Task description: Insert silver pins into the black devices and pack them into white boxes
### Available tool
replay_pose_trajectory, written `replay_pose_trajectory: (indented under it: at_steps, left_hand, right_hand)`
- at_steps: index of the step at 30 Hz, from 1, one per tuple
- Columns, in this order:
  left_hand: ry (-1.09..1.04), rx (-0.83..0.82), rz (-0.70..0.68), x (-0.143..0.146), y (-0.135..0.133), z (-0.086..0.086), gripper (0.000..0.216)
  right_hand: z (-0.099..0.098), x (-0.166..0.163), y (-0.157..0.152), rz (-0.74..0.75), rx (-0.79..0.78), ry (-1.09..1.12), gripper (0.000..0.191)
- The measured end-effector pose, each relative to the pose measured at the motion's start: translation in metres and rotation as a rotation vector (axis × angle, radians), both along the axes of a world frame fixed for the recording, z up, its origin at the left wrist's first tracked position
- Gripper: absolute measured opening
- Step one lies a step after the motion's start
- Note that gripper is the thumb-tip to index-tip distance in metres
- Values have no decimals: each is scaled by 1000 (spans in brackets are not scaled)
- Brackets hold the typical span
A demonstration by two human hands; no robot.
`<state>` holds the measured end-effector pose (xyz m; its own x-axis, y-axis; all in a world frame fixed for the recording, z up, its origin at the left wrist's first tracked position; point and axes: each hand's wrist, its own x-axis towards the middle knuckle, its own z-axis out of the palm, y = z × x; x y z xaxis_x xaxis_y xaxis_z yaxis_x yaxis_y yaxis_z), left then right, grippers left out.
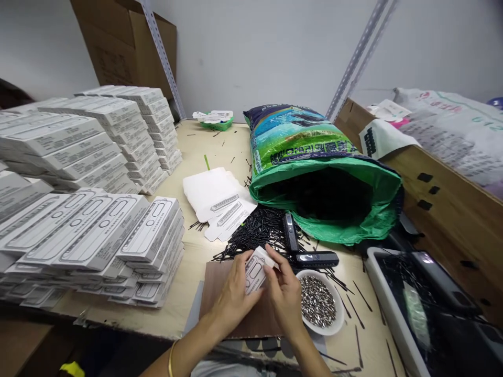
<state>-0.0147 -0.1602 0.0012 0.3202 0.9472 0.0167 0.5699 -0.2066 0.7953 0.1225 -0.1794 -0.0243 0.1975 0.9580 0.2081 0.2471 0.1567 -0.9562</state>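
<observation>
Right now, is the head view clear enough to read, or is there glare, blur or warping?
Head view: even, soft light, no harsh glare; the white box between left hand and right hand looks sharp; inside the green bag is black shadow; wide-lens warping stretches the box stacks at the left edge.

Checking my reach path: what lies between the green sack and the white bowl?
Head view: two black devices and loose black sticks lie between the green sack and the white bowl.
</observation>
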Motion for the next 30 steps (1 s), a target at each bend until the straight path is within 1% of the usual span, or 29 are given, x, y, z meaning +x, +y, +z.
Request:
replay_pose_trajectory:
  at_steps: [1,2,4,5,6,7,8,9,10,12,13,15,16,17,18,19,20,21,22,24,26,28,30]
  left_hand:
    - [77,52,36,-8,3,15,55]
    - [163,127,108,-17,9,33,55]
    - [401,274,334,-39,23,74,63]
    - [543,314,429,-51,30,94,69]
    - [679,337,490,-64,38,110,71]
    - [806,356,519,-77,44,123,69]
    - [911,388,534,-89,49,130,63]
    - [976,411,545,-101,54,134,56]
    - [1001,425,545,-111,57,134,50]
    - [949,482,557,-124,62,126,41]
    - [896,525,562,-125,64,121,41]
    - [765,622,549,-113,70,106,45]
    - [671,617,494,-99,73,97,46]
    - [578,577,417,-81,77,85,46]
    - [457,482,286,-58,81,71,42]
    - [324,290,137,-32,85,55,39]
    - [289,192,24,-4,89,37,39]
    - [276,94,-52,24,93,18,43]
    - [284,17,-78,52,96,-1,49]
    - [320,-49,-43,97,103,-35,60]
    - [340,-86,12,126,109,-57,62]
    - [327,-104,52,136,115,-66,56]
    - [276,-103,63,130,120,-64,43]
  right_hand:
    - [0,4,1,-25,-33,44,37]
    - [1,9,3,-55,-53,73,38]
    - [3,20,6,-108,-69,77,36]
    - [4,27,7,-120,-79,58,34]
    - [5,33,6,-122,-94,34,32]
    - [6,41,5,-117,-108,10,30]
    - [6,48,3,-118,-119,-16,29]
    - [6,56,-1,-130,-130,-46,28]
    - [5,64,-6,-151,-146,-83,28]
    - [-2,81,-16,-197,-184,-187,27]
    - [-7,88,-22,-202,-199,-263,25]
    - [-22,100,-33,-157,-209,-450,19]
    - [-30,104,-37,-123,-203,-546,16]
    - [-39,106,-40,-97,-194,-629,13]
    - [-47,107,-42,-84,-188,-694,12]
    - [-54,107,-44,-83,-182,-740,13]
    - [-59,106,-44,-90,-173,-771,14]
    - [-63,105,-44,-97,-159,-789,15]
    - [-65,105,-44,-96,-144,-795,15]
    - [-66,105,-43,-81,-119,-781,14]
    - [-64,106,-42,-68,-112,-752,14]
    - [-60,108,-41,-60,-125,-712,16]
    - [-55,109,-41,-68,-158,-612,18]
